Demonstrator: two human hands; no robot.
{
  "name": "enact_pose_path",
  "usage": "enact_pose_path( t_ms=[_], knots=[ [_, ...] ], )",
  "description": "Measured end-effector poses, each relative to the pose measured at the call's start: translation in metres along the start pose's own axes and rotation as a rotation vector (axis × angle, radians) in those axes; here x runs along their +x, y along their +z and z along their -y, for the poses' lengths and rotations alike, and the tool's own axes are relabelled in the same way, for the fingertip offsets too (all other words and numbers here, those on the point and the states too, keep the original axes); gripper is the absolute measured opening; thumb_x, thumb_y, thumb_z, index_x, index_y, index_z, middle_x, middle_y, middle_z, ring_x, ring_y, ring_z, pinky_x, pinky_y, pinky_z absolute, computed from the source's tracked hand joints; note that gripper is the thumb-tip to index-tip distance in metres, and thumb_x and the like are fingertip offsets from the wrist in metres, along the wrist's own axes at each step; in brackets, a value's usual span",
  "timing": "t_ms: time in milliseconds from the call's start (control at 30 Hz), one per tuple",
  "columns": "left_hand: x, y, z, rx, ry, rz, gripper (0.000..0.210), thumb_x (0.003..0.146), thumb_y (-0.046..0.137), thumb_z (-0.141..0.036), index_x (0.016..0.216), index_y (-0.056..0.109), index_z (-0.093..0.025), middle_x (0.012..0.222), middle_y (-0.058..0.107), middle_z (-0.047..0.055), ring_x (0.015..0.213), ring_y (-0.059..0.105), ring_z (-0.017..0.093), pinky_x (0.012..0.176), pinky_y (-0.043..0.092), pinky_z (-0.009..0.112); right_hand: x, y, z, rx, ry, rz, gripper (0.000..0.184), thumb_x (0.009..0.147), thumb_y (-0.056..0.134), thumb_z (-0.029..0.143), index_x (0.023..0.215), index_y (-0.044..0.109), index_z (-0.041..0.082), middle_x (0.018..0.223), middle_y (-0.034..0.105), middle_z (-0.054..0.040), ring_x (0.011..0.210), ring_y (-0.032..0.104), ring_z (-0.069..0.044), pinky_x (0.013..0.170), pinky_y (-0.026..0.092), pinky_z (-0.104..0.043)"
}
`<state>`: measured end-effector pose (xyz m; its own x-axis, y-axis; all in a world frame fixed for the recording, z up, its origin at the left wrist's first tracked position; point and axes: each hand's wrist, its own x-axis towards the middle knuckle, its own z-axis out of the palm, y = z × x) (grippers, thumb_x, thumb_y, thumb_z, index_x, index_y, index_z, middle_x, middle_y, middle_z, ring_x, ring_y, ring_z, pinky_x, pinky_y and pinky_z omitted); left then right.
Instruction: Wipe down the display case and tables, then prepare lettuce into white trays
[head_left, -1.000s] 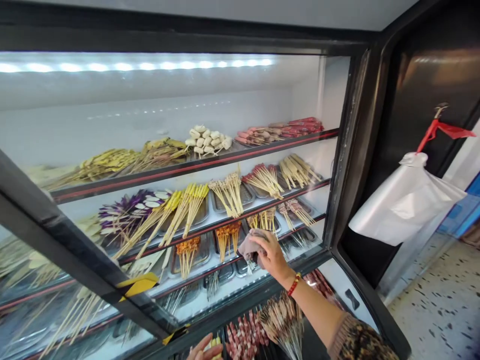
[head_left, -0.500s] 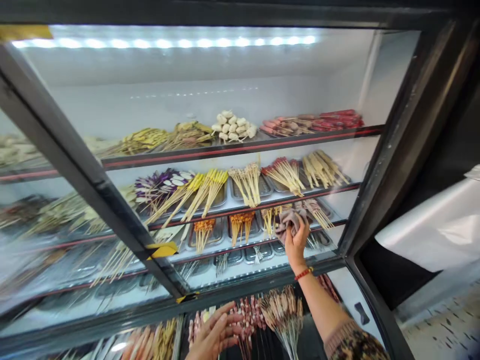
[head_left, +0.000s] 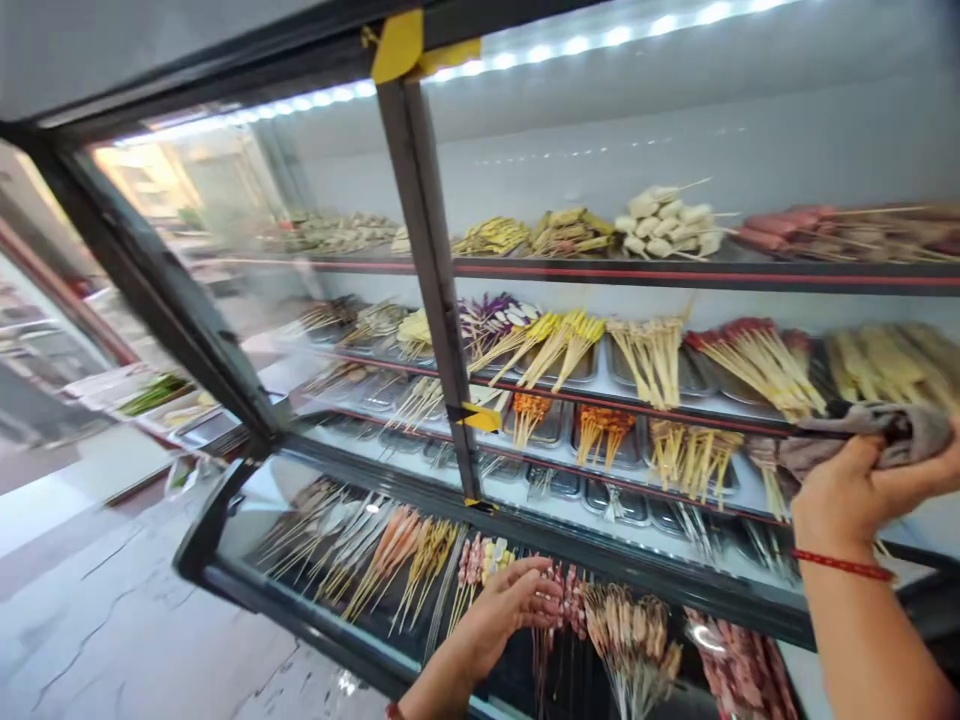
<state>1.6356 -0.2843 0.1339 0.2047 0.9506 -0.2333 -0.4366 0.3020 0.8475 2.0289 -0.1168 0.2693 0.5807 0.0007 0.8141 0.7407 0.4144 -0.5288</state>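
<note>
Hands (right gripping cloth), shelved skewers

I count one upright post in the display case. Right of that post: one left hand, one right hand; one grey cloth; two clusters of orange-topped skewers; one pile of white pieces; one purple heap; one red-tipped bunch. Left of it: one bundle of long greens, one salmon-pink bunch.

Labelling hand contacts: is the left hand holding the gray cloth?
No, the gray cloth is in the right hand; the left hand shows nothing in its grip.
</note>
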Motion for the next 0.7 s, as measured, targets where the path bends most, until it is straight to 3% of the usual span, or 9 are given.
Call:
enact_pose_path(
  t_ms=[67,200,367,433,567,700],
  knots=[
    [-0.002,-0.004,0.001,-0.018,0.004,-0.006,0.050,0.074,0.073,-0.048,0.110,0.064,-0.015,0.094,0.074,0.012,0.077,0.070,0.019,0.070,0.050,0.031,-0.042,0.008,0.026,0.013,-0.045,0.110,0.073,0.075,0.058,0.018,0.144,0.035,0.022,0.140,0.039,-0.0208,0.135,0.036,-0.034,0.109,0.027,-0.058],
    [-0.008,-0.010,-0.001,-0.035,0.034,-0.022,0.049,0.075,0.073,-0.047,0.110,0.063,-0.014,0.094,0.073,0.012,0.077,0.070,0.019,0.071,0.050,0.032,-0.128,0.017,0.091,0.047,-0.073,0.337,0.054,0.085,0.051,0.026,0.138,0.046,0.019,0.144,0.039,-0.0191,0.137,0.033,-0.036,0.109,0.026,-0.061],
    [-0.012,-0.027,-0.026,0.000,0.103,-0.094,0.049,0.079,0.070,-0.046,0.113,0.061,-0.013,0.098,0.072,0.015,0.080,0.069,0.019,0.073,0.049,0.032,-0.182,0.022,0.130,0.266,-0.065,0.754,0.036,0.088,0.049,0.030,0.121,0.061,0.024,0.133,0.052,-0.0128,0.128,0.045,-0.030,0.108,0.031,-0.055],
    [-0.007,-0.039,-0.042,0.014,0.156,-0.163,0.050,0.078,0.069,-0.047,0.113,0.060,-0.012,0.097,0.071,0.014,0.079,0.068,0.018,0.073,0.048,0.031,-0.197,0.018,0.136,0.383,0.077,0.898,0.034,0.089,0.046,0.031,0.120,0.061,0.025,0.132,0.054,-0.0104,0.126,0.048,-0.027,0.109,0.033,-0.053],
    [0.018,-0.069,-0.081,0.213,0.332,-0.408,0.051,0.078,0.066,-0.049,0.112,0.060,-0.011,0.095,0.070,0.012,0.079,0.066,0.018,0.071,0.048,0.030,-0.232,0.000,0.148,0.471,0.453,1.060,0.039,0.090,0.049,0.038,0.125,0.058,0.026,0.135,0.056,-0.0084,0.127,0.050,-0.026,0.113,0.031,-0.051],
    [0.053,-0.096,-0.122,0.370,0.527,-0.555,0.054,0.076,0.069,-0.045,0.117,0.059,-0.013,0.112,0.064,0.014,0.099,0.060,0.021,0.084,0.045,0.032,-0.267,-0.018,0.151,0.417,0.707,1.111,0.045,0.084,0.057,0.046,0.124,0.061,0.026,0.135,0.058,-0.0083,0.126,0.052,-0.029,0.109,0.038,-0.050]
  ],
)
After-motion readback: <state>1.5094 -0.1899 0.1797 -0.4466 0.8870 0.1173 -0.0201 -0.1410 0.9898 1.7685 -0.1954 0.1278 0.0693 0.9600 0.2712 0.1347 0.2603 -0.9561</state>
